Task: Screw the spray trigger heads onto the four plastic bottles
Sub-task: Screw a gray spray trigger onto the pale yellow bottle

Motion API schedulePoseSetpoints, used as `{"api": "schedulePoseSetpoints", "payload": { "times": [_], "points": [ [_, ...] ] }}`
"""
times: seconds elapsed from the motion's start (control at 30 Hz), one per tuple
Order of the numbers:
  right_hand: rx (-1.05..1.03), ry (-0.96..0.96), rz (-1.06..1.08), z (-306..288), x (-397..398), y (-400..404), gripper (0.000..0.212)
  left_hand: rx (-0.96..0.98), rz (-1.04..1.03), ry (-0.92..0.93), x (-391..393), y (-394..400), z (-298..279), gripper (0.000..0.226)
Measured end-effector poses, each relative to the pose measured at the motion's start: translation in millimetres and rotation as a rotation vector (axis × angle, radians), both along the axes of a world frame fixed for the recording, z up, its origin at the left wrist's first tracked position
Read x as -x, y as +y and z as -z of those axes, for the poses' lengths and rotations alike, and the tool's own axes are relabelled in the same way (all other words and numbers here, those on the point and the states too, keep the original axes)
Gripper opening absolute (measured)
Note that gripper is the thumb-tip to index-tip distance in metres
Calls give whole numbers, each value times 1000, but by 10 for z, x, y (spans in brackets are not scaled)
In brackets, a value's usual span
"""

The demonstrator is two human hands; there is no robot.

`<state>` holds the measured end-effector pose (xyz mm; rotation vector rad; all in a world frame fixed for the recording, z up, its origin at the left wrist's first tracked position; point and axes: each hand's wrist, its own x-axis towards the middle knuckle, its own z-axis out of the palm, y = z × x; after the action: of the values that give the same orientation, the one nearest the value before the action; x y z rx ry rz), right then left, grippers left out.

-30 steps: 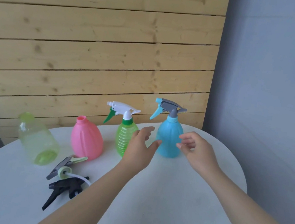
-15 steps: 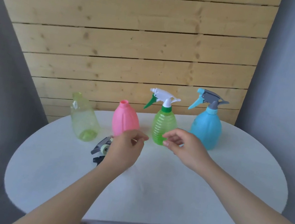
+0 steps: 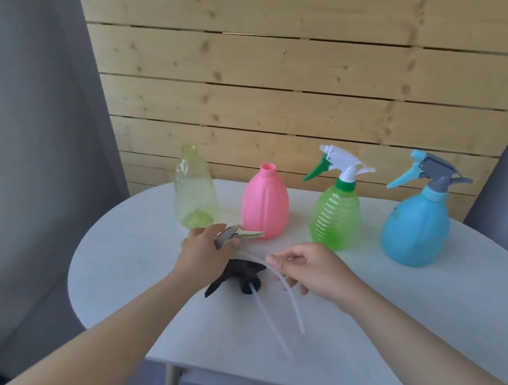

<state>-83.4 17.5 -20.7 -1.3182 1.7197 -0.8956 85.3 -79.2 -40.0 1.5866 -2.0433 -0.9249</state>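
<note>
I see, frame centre, left hand (image 3: pixel 202 252) clamped on grey-and-green trigger head (image 3: pixel 232 235); right hand (image 3: pixel 307 270) pinching its clear tube (image 3: pixel 287 293). Black trigger head (image 3: pixel 237 273) lies on white table (image 3: pixel 393 316). Behind: capless yellow (image 3: pixel 194 187) and pink bottles (image 3: pixel 265 206).

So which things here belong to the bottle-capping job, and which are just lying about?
Job:
- yellow bottle, pink bottle: uncapped
- green bottle, blue bottle: capped
- grey-green trigger head in left hand
- its tube at right hand
- black trigger head

Lying about:
- nothing; only the table
</note>
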Motion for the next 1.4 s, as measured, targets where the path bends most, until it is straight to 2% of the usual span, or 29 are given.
{"api": "schedulePoseSetpoints", "payload": {
  "times": [0.13, 0.33, 0.47, 0.6, 0.67, 0.73, 0.8, 0.87, 1.07, 1.2, 1.27, 1.4],
  "points": [
    [-42, -67, 0, 11, -65, -53, 10, -110, 21, 109, -53, -37, 16, 41],
    [-111, 60, 85, -36, -9, -51, 17, -198, -107, 353, -44, -45, -23, 35],
    [-53, 17, 120, -168, 28, -17, 14, 12, -151, 442, -78, -20, -123, 17],
    [55, 21, 153, -297, 54, 34, 8, 74, -282, 557, -136, -150, -195, 22],
    [142, 32, 189, -352, 37, 35, 7, 112, -376, 599, -162, -268, -221, 35],
    [220, 27, 225, -397, 4, 6, 6, 177, -439, 598, -173, -389, -263, 57],
    [268, 32, 252, -425, -35, -37, 5, 188, -412, 557, -166, -517, -288, 78],
    [315, 48, 272, -432, -62, -69, 6, 173, -349, 523, -141, -632, -277, 86],
    [413, 129, 319, -432, -68, -132, 20, 164, -306, 559, -100, -801, -193, 81],
    [433, 157, 329, -419, -57, -139, 19, 196, -303, 462, -121, -778, -239, 73],
    [449, 164, 341, -424, -33, -116, 18, 185, -254, 416, -142, -685, -262, 65],
    [489, 162, 381, -486, 61, -42, 18, 173, -78, 404, -193, -382, -340, 69]
  ]
}}
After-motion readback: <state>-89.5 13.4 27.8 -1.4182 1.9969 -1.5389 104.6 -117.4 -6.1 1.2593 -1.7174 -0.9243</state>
